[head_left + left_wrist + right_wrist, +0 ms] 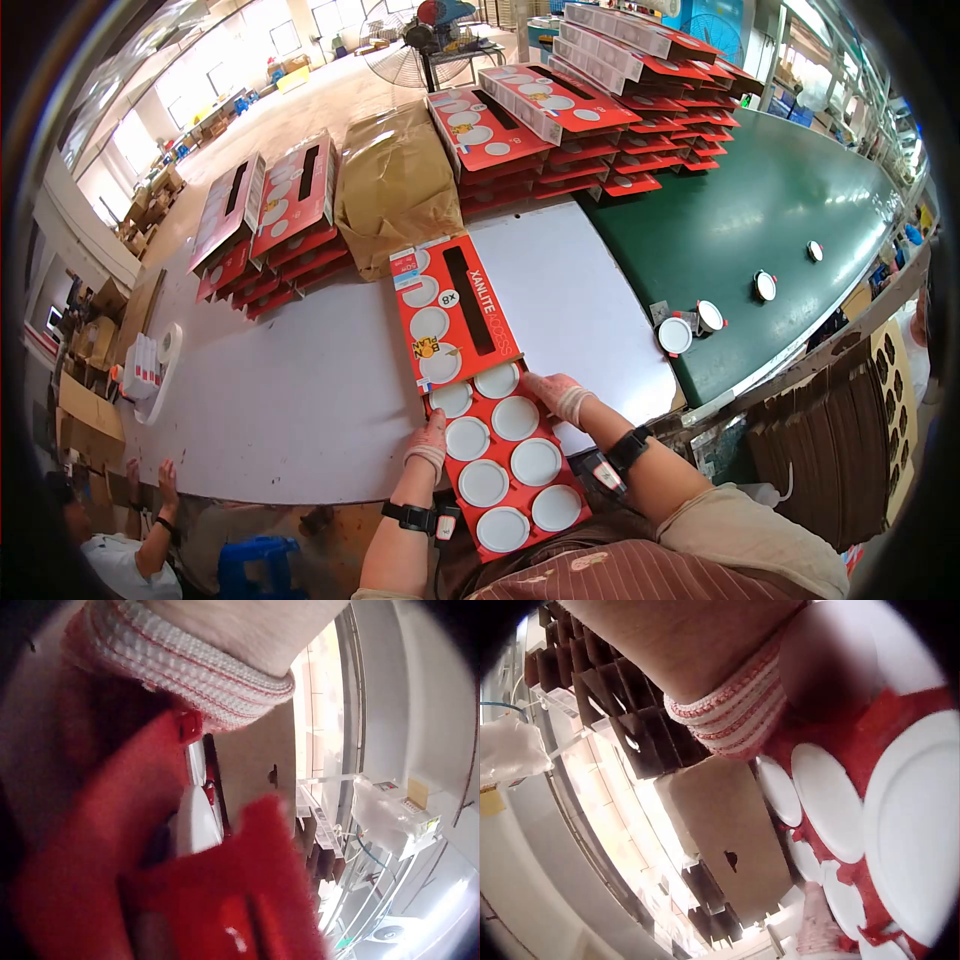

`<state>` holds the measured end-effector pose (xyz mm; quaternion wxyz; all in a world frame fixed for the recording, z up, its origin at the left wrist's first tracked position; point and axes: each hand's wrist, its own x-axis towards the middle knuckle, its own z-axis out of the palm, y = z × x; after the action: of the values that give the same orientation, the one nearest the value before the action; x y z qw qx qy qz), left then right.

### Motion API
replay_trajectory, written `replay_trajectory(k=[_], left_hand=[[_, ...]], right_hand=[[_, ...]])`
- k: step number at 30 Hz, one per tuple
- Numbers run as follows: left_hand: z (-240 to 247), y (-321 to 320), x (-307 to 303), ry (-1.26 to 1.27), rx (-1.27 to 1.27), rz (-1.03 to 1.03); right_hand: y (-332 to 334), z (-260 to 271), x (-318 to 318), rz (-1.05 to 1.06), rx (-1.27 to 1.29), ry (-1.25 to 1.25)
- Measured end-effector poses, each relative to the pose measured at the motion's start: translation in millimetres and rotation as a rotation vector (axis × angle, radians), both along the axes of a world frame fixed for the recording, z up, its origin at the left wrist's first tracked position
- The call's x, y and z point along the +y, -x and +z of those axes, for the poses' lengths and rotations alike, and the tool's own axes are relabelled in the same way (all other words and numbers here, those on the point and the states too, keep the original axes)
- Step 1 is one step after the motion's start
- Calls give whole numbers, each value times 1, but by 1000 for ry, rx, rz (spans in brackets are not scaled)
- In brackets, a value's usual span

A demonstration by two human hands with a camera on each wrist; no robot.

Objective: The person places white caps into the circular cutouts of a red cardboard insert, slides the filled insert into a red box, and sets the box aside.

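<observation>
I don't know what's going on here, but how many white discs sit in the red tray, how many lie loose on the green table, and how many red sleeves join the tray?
White discs in red tray: 8
Loose discs on green table: 4
Joined sleeve: 1
Total: 13

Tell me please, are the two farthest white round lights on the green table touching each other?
Apart. The head view shows bare green table between the farthest light and the next light.

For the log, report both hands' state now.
Left hand: closed on the red tray, left edge.
Right hand: closed on the same tray, right edge.
</observation>
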<state>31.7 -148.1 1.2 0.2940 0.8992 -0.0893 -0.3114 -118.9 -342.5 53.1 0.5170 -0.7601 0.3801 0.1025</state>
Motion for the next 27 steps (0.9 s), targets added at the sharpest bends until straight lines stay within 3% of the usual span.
replay_trajectory(k=[3,5,11,13,15,16,17,19,20,24,27], left_hand=[[10,0,-6,32,32,23],[14,-1,-8,30,52,30],[21,3,21,7,106,-234],[55,25,36,36,526,-194],[43,42,48,-79,544,-271],[30,53,56,101,285,-495],[8,57,62,97,288,-486],[-32,60,67,84,233,-263],[-6,62,57,261,298,-211],[6,46,34,120,195,-122],[7,34,22,115,138,-98]], right_hand=[[3,19,8,-110,110,-120],[10,10,10,-62,97,23],[20,21,17,-40,188,-12],[26,6,19,-4,140,75],[28,4,22,-25,150,-11],[27,4,22,-53,150,-80],[25,2,22,-45,152,-85],[21,-5,21,-57,114,-60],[18,-15,18,-55,80,-37],[-1,-5,6,-69,88,63],[-2,2,5,-125,94,-40]])
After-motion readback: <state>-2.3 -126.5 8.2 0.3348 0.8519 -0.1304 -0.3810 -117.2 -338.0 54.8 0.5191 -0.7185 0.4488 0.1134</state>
